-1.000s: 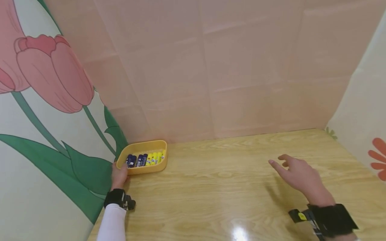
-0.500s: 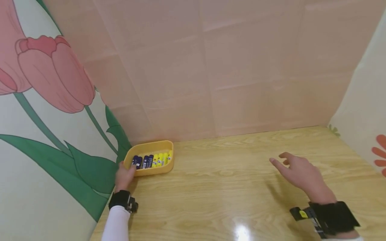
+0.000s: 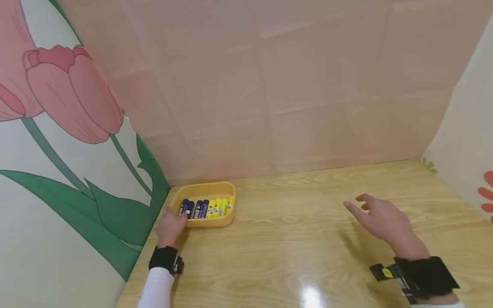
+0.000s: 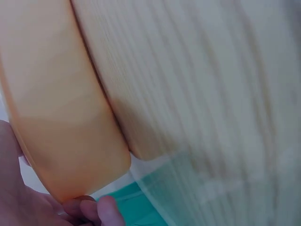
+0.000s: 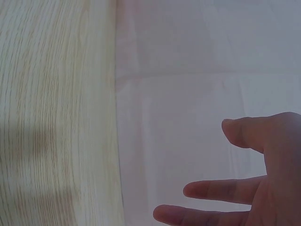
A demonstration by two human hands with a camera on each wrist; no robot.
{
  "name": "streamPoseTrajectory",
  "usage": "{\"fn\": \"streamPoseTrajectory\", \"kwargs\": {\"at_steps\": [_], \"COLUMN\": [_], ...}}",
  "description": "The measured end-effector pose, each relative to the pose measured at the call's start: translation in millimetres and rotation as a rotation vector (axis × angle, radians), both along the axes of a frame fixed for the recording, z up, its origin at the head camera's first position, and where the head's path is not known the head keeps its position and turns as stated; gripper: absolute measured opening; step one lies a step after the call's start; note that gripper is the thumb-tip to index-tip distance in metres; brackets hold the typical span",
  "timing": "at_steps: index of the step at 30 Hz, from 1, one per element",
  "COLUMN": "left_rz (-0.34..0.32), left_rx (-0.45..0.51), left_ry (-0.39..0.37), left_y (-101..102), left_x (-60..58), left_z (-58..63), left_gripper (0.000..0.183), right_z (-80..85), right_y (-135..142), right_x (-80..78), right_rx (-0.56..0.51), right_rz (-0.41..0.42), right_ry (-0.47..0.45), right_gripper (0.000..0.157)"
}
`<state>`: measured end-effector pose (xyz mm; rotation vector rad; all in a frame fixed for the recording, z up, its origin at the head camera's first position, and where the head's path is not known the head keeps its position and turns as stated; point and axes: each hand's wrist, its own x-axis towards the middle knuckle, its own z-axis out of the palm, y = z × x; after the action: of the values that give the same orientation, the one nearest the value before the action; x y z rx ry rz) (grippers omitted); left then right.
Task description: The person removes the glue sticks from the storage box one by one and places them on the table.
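Observation:
A shallow yellow plastic tray (image 3: 213, 223) sits at the back left of the table. Inside it several short cylinders stand in a row, dark blue ones (image 3: 201, 209) on the left and yellow ones (image 3: 217, 208) on the right. Their exact kind is too small to tell. My left hand (image 3: 169, 226) grips the tray's near left corner, with the thumb over the rim. The left wrist view shows the tray's outer wall (image 4: 66, 108) low against the tabletop, fingers curled at its end. On the right, my right hand (image 3: 385, 220) hovers above the table, fingers relaxed, holding nothing.
The wood-grain table (image 3: 269, 256) meets a pinkish sheet-covered wall (image 3: 308, 85) at the back. A tulip-printed panel (image 3: 77, 179) rises close beside the left hand. Another printed panel (image 3: 470, 141) bounds the right side.
The tray has moved to the right, away from the tulip panel, with my left hand holding its corner throughout. My right hand has stayed nearly still.

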<state>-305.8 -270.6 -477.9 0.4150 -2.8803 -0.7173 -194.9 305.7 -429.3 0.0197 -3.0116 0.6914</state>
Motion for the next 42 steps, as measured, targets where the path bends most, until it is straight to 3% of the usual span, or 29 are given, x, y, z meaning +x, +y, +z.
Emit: {"fn": "streamPoseTrajectory", "kwargs": {"at_steps": [10, 23, 29, 33, 42], "left_rz": [-0.025, -0.072, -0.112, -0.163, -0.254], "left_rx": [-0.143, -0.279, -0.34, -0.316, -0.285], "left_ry": [0.007, 0.053, -0.002, -0.01, -0.062], "left_y": [24, 58, 64, 61, 59], "left_x": [12.1, 26.4, 24.2, 22.7, 26.1], "left_z": [-0.3, 0.9, 4.8, 7.5, 12.0], "left_gripper": [0.07, 0.041, 0.024, 0.024, 0.046], "right_z": [-5.2, -6.3, -4.6, -2.8, -2.9], "right_y": [-3, -2, 0, 0, -2], "right_x": [0.1, 1.9, 2.3, 1.7, 1.0], "right_rx": [-0.003, -0.005, -0.002, -0.001, -0.005], "right_rz": [-0.005, -0.006, -0.012, -0.013, -0.01], "right_ry": [-0.007, -0.006, 0.005, 0.015, 0.02], "right_gripper": [0.08, 0.08, 0.08, 0.078, 0.077]}}
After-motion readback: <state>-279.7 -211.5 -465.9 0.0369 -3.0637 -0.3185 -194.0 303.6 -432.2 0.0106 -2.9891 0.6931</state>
